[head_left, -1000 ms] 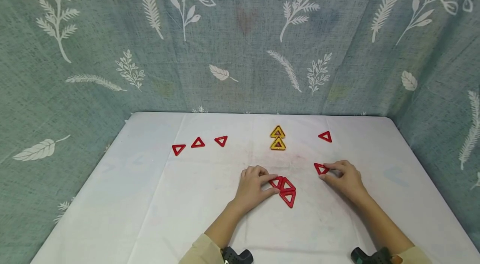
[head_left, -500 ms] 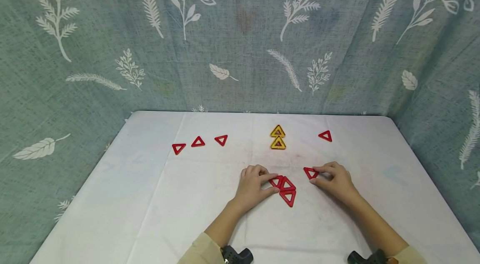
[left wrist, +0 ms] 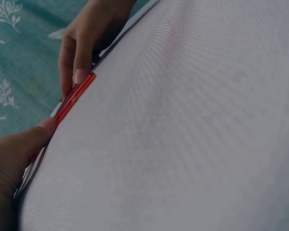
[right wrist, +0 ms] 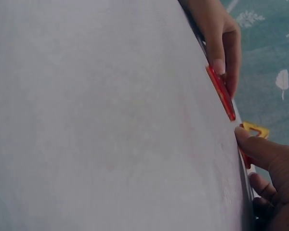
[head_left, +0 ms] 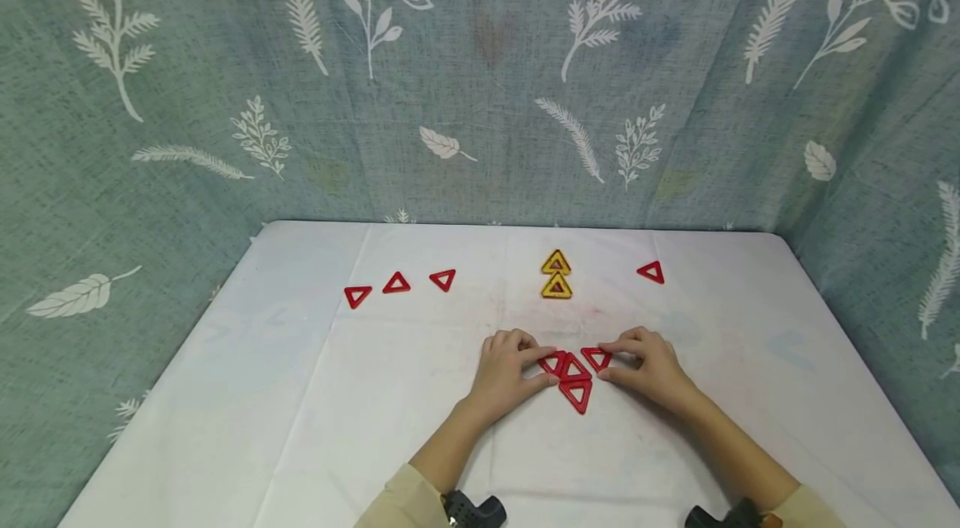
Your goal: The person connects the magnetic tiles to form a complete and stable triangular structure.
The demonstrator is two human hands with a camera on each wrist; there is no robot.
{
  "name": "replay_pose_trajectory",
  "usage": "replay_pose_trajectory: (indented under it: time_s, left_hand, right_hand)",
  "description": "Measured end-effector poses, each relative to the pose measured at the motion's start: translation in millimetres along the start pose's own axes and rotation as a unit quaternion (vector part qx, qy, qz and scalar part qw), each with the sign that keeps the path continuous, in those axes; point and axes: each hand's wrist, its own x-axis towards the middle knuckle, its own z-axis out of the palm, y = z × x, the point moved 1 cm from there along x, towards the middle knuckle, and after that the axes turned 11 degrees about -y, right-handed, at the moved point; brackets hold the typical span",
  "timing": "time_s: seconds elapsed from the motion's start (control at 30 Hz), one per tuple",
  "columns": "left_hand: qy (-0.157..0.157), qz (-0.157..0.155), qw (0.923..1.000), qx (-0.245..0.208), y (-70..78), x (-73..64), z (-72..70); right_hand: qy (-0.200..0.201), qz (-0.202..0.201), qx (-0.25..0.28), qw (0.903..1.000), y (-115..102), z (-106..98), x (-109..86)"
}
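My left hand (head_left: 507,371) pinches a red triangular frame tile (head_left: 553,362) between thumb and forefinger. That tile lies edge to edge with a second red triangle (head_left: 574,368), and a third red triangle (head_left: 577,396) joins below it, pointing toward me. My right hand (head_left: 648,366) pinches another red triangle (head_left: 597,358) by its right side, just right of the joined group, with a narrow gap between. In the left wrist view the left thumb (left wrist: 43,132) presses the group's edge. The right wrist view shows the right thumb (right wrist: 253,144) on its tile, partly hidden.
Two yellow triangles (head_left: 557,286) stand one behind the other at the back middle of the white table (head_left: 225,411). Several loose red triangles (head_left: 396,283) lie at the back left, and one more red triangle (head_left: 652,271) at the back right. A leaf-patterned curtain (head_left: 480,78) surrounds the table.
My right hand has slid its red triangle leftward and slightly nearer, up beside the joined group, turning it point down. The left hand and the joined triangles have stayed in place.
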Motion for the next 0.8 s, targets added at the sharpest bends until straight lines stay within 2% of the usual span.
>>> replay_pose_trajectory:
  time_s: [0.17, 0.37, 0.53, 0.63, 0.8]
  left_hand:
    - [0.003, 0.005, 1.0000, 0.006, 0.4, -1.0, 0.3]
    - [0.003, 0.005, 1.0000, 0.006, 0.8, -1.3, 0.5]
    - [0.005, 0.001, 1.0000, 0.001, 0.8, -1.1, -0.4]
    - [0.012, -0.015, 0.9997, -0.012, 0.7, -0.7, -0.4]
    - [0.038, -0.066, 0.9960, -0.047, 1.2, -0.7, -0.7]
  right_hand:
    - [-0.009, -0.023, -0.002, 0.9997, -6, 4, 2.0]
    - [-0.014, -0.028, -0.006, 0.9995, -8, 4, 2.1]
    - [0.004, -0.032, -0.008, 0.9994, -7, 8, 1.7]
    - [0.031, -0.046, -0.016, 0.9983, -6, 12, 1.3]
    - [0.067, -0.061, -0.019, 0.9957, -7, 18, -0.4]
